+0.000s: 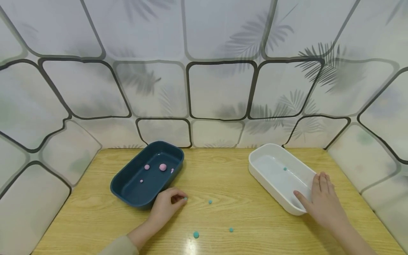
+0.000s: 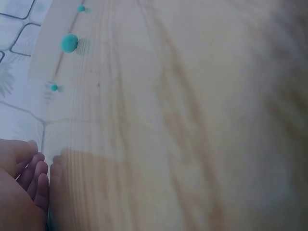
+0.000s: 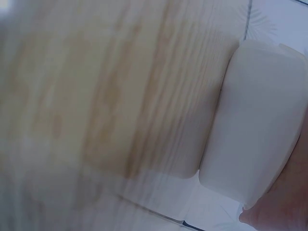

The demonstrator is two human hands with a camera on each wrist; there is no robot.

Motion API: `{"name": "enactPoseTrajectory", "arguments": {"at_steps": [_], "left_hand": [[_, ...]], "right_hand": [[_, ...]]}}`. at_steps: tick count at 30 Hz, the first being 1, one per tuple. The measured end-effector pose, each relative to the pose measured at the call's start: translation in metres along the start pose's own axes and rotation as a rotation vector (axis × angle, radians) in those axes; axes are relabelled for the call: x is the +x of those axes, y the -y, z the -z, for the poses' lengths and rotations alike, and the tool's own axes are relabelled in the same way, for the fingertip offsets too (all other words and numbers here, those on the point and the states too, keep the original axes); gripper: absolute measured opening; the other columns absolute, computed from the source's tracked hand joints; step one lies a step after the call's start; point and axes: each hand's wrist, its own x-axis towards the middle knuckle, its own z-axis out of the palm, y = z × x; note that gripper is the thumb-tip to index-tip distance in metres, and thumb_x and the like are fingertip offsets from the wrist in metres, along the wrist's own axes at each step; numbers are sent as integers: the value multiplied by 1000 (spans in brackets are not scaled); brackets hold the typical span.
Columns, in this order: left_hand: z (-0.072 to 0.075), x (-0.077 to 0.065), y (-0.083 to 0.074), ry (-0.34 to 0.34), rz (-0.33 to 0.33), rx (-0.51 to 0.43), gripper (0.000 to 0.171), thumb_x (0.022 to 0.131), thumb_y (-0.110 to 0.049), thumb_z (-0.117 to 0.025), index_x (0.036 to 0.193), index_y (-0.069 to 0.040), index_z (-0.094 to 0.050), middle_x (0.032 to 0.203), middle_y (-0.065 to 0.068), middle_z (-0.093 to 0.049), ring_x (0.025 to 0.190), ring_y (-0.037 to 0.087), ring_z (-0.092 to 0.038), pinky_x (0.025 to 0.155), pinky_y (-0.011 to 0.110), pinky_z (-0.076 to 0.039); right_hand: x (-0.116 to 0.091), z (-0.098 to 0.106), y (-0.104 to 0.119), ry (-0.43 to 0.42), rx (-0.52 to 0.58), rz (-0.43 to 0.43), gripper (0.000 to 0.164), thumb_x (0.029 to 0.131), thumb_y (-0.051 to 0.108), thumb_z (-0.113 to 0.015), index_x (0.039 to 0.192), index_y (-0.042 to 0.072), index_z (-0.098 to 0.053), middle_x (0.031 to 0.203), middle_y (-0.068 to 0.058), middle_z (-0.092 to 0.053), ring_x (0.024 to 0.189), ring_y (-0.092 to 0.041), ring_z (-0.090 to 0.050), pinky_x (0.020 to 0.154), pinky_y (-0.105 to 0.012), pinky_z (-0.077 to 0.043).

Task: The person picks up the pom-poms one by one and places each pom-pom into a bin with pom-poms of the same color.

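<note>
My left hand [image 1: 167,205] pinches a small teal ball [image 1: 186,198] between thumb and forefinger, just off the near right side of the navy tub [image 1: 119,180]. In the left wrist view the held ball is hidden. On the table to the right of that hand lie a teal ball [image 1: 210,202], another teal ball [image 1: 231,230] and a larger teal ball [image 2: 69,43]. My right hand [image 1: 325,203] rests with straight fingers on the near right rim of the white tub [image 1: 271,186]. A single teal ball [image 1: 285,169] sits inside that tub.
Several pink balls of different sizes, the largest pink ball [image 1: 163,167] among them, lie in the navy tub. Both tubs stand on a wood-grain table [image 1: 216,170]. A patterned wall covering [image 1: 220,88] encloses the table at the back and sides.
</note>
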Motion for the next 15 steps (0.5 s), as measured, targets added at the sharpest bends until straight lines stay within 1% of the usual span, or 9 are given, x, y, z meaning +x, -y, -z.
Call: {"name": "enactPoseTrajectory", "arguments": {"at_steps": [3, 6, 8, 12, 15], "left_hand": [[-3, 0, -2, -14, 8, -55, 12, 87, -2, -85, 91, -13, -82, 85, -3, -75, 79, 1, -63, 71, 17, -55], [-8, 1, -7, -13, 21, -104, 10, 87, -2, -85, 92, -10, -82, 87, 0, -77, 80, 3, -65, 72, 17, -57], [-12, 3, -12, -2, 27, -128, 8, 88, -2, -84, 93, -9, -83, 88, 2, -78, 80, 4, -66, 73, 17, -58], [-21, 9, -23, 27, 4, -149, 6, 91, -3, -82, 96, -7, -83, 92, 6, -80, 82, 7, -68, 74, 17, -58], [-28, 15, -32, 48, -5, -183, 6, 92, -4, -81, 97, -6, -83, 94, 7, -80, 83, 8, -69, 76, 17, -58]], "right_hand": [[0, -1, 0, -2, -2, 0, 101, 109, 49, -51, 151, -33, -10, 159, -57, -6, 153, -69, -5, 128, -74, -5], [0, 0, 0, 3, -4, -2, 101, 110, 49, -51, 151, -33, -9, 159, -57, -5, 152, -69, -5, 127, -76, -7], [0, 0, 1, 9, -5, -5, 101, 110, 49, -51, 151, -33, -9, 159, -57, -5, 152, -69, -5, 127, -76, -8], [0, 1, 1, 23, -5, -10, 101, 110, 49, -50, 151, -33, -8, 159, -56, -3, 153, -69, -4, 126, -76, -8], [1, 1, 1, 27, -3, -10, 101, 110, 50, -49, 152, -33, -7, 160, -56, -2, 153, -69, -3, 127, -76, -7]]}}
